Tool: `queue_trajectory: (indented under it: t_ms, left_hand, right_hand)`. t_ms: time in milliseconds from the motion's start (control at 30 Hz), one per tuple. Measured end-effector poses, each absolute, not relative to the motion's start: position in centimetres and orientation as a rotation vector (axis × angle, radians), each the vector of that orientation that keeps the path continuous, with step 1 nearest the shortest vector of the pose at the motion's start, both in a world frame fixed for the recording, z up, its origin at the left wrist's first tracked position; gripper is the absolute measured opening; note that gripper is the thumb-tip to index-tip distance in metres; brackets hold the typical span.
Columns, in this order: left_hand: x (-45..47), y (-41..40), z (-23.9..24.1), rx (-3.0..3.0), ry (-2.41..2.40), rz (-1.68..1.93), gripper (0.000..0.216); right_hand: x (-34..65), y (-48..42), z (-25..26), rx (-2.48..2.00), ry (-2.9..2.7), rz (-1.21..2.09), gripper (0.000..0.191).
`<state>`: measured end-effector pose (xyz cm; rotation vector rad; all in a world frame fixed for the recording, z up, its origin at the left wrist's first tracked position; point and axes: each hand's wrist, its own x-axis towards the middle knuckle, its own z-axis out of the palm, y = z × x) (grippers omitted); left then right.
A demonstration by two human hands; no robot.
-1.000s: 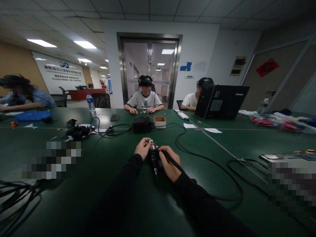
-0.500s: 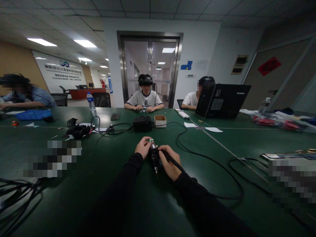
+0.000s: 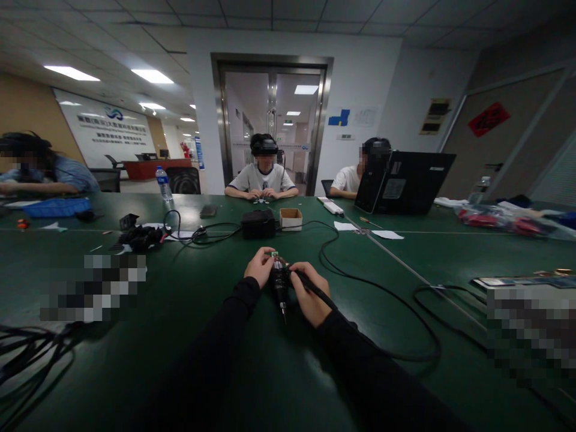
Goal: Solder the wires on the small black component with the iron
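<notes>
My left hand (image 3: 260,267) is closed, its fingertips at a small green circuit board (image 3: 275,255) at the far end of a black cylindrical tool (image 3: 280,281). That tool has ribbed rings and a thin metal tip pointing toward me. In my right hand (image 3: 312,294) is a black corded soldering iron (image 3: 310,287), gripped like a pen. Its thin tip points toward the board; whether they touch I cannot tell. Its cable (image 3: 396,355) runs back along my right forearm and loops over the table.
Beyond my hands stand a black box (image 3: 258,224) and a small open carton (image 3: 291,227) on the green table (image 3: 216,264). Tangled cables and black gear (image 3: 143,237) lie left. A large black laptop (image 3: 416,183) stands at the back right. Several people sit around the table.
Both my hands keep nearly the same hold and place. The whole view has shifted slightly. The person opposite has brought their hands closer together.
</notes>
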<state>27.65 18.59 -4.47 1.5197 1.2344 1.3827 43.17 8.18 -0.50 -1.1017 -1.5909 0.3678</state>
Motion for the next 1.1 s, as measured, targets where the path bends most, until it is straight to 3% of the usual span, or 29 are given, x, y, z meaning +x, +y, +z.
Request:
queue_trajectory:
  t_ms: [1100]
  left_hand:
    - [27.76, 18.32, -4.18, 1.515, 1.242, 1.391, 0.022]
  right_hand:
    - [43.14, 7.74, -0.19, -1.125, -1.606, 0.34, 0.015]
